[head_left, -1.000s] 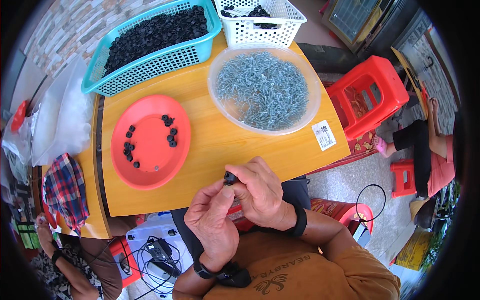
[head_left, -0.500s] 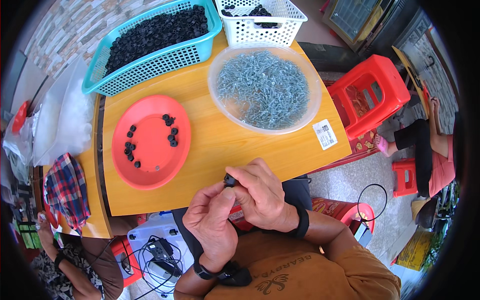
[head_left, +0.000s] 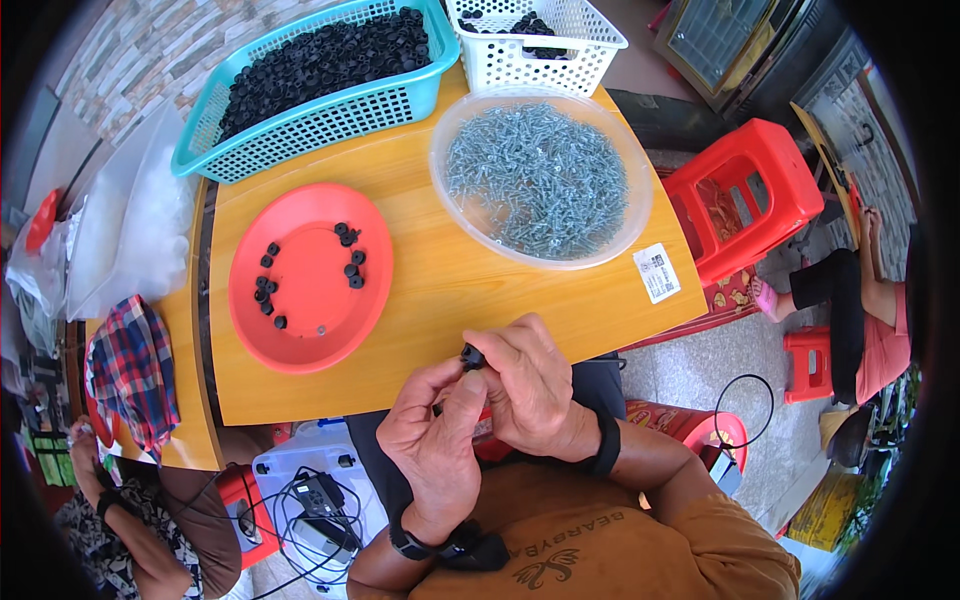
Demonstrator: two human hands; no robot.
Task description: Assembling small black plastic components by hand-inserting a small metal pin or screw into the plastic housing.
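Fingertips of both my hands meet near the table's front edge, pinching a small black plastic part [head_left: 473, 356]. My left hand [head_left: 432, 425] grips it from the left with thumb and fingers. From the other side my right hand [head_left: 532, 390] holds it, fingers curled together. The part's lower portion is hidden by the fingers. Up and left of the hands, a round red plate [head_left: 310, 340] carries several similar black parts [head_left: 268, 288] along its sides. Beyond my right hand, a clear round tub [head_left: 645, 200] is filled with silvery screws [head_left: 540, 180].
At the back stand a teal basket [head_left: 330, 135] heaped with black parts and a white basket [head_left: 545, 65]. A red stool [head_left: 745, 200] is beside the table's right edge. At lower left, another person's arm [head_left: 140, 540] is near a plaid cloth [head_left: 132, 375]. Cables [head_left: 320, 510] lie over a clear bin.
The table and its containers sit slightly farther right in the picture. Both hands keep their pinch on the black part and have shifted a little to the right too.
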